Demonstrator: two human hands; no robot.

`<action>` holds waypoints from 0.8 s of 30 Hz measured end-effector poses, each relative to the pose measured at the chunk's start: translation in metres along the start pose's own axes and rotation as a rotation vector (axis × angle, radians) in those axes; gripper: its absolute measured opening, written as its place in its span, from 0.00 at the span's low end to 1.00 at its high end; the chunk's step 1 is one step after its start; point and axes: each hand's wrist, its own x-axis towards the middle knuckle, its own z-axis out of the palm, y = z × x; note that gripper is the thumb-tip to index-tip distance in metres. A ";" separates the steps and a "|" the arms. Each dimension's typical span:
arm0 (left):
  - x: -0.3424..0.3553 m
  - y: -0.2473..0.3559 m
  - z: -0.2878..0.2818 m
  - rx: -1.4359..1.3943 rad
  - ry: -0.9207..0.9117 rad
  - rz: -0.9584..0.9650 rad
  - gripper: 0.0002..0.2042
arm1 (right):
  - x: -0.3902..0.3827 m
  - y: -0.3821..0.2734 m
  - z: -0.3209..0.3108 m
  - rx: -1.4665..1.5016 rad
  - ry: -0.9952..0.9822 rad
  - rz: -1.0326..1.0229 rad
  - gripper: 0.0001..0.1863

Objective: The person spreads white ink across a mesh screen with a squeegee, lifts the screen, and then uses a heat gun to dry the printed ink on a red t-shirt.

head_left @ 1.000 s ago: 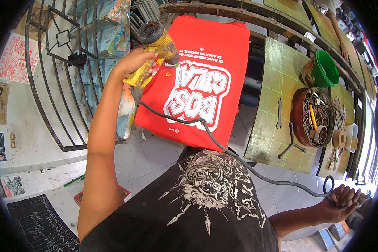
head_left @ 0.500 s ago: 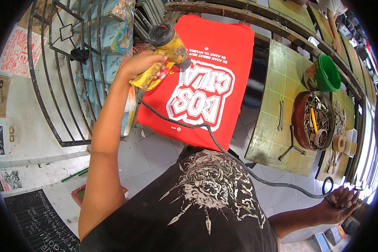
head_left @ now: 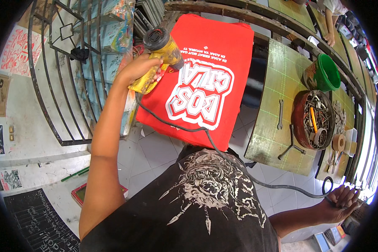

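My left hand is wrapped round the handle of a yellow heat gun with a black rear end. Its dark nozzle points down over a red T-shirt, close above the white printed lettering on it. The fabric lies spread flat on a board. From the gun's handle a black cord runs across the shirt and in front of my body to the far right. There my right hand is closed round the cord, which makes a small loop beside the fingers.
On the greenish table at the right lie a wrench, a T-shaped socket wrench, a round tin of metal bits, a green bucket and a tape roll. A black metal grille stands left. Another person's arm shows far right.
My left hand has shifted the heat gun slightly left and toward the far side, uncovering more of the lettering. My right hand stays on the cord. The other person's arm has moved.
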 end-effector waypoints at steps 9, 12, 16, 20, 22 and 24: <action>0.002 0.002 0.001 0.006 0.011 0.023 0.09 | 0.000 -0.003 -0.004 0.051 -0.100 0.051 0.14; 0.002 0.002 0.003 -0.022 0.030 0.009 0.10 | 0.000 -0.003 -0.004 -0.010 -0.027 0.003 0.15; 0.007 -0.001 0.003 -0.029 0.029 0.011 0.10 | 0.000 -0.004 -0.008 -0.006 -0.052 0.028 0.16; 0.006 0.001 0.005 0.007 0.031 -0.039 0.11 | 0.000 -0.004 -0.006 -0.015 -0.048 0.018 0.15; 0.002 0.002 0.007 0.036 0.035 -0.036 0.11 | -0.001 -0.005 -0.006 -0.018 -0.047 0.017 0.15; 0.002 -0.002 0.007 0.019 0.029 -0.023 0.11 | 0.000 -0.005 -0.009 -0.005 -0.052 0.021 0.15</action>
